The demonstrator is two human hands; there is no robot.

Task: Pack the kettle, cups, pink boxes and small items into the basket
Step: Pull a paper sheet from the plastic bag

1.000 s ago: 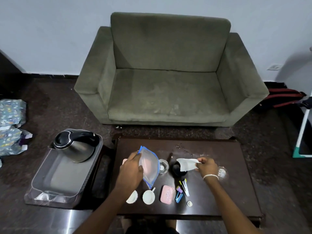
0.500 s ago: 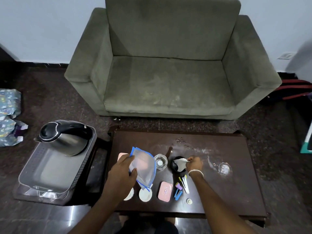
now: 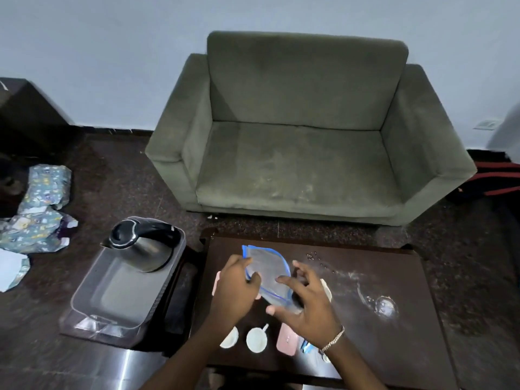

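Showing one steel kettle with a black lid, sitting in one grey plastic basket; two white cups, two flat pink boxes, one clear blue-edged zip bag, one dark wooden table, one green fabric sofa.

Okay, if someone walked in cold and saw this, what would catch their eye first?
Probably both hands, the left hand and right hand, meeting on a blue-edged clear bag above the dark table. Next, the steel kettle standing in the basket on the left.
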